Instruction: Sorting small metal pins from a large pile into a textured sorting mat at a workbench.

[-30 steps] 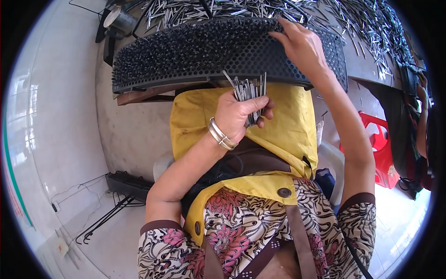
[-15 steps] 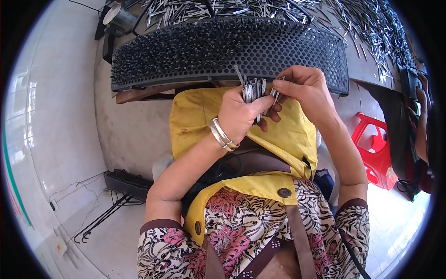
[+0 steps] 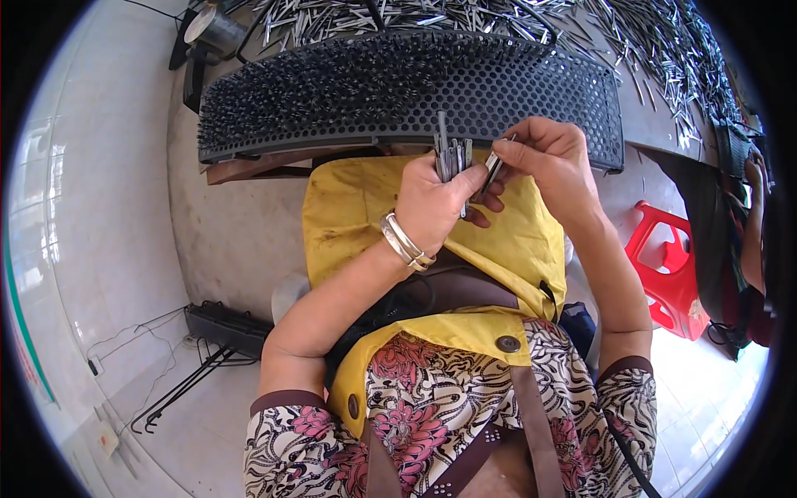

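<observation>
My left hand point(image 3: 433, 202) is wrapped round a bundle of thin metal strips point(image 3: 452, 159), whose ends stick up past the thumb, one higher than the rest. Beside it, my right hand point(image 3: 544, 158) pinches a thin metal strip point(image 3: 493, 168) between thumb and fingertips, next to the bundle. Both hands are above the yellow apron point(image 3: 357, 195) on my lap. Just beyond them lies a long black rack full of round holes point(image 3: 531, 100). Many dark upright pieces point(image 3: 315, 91) fill its left part, while holes show bare on the right.
Loose metal strips point(image 3: 664, 50) are heaped on the table behind the rack. A metal cup point(image 3: 214, 31) stands at the back left. To the right are a red plastic stool point(image 3: 677, 266) and another person's arm point(image 3: 754, 224). A black bar-shaped object point(image 3: 224, 332) lies on the left floor.
The tall strip in my left hand's bundle now stands more upright and farther right. My left wrist has shifted slightly right; my right hand keeps its pinch beside the bundle.
</observation>
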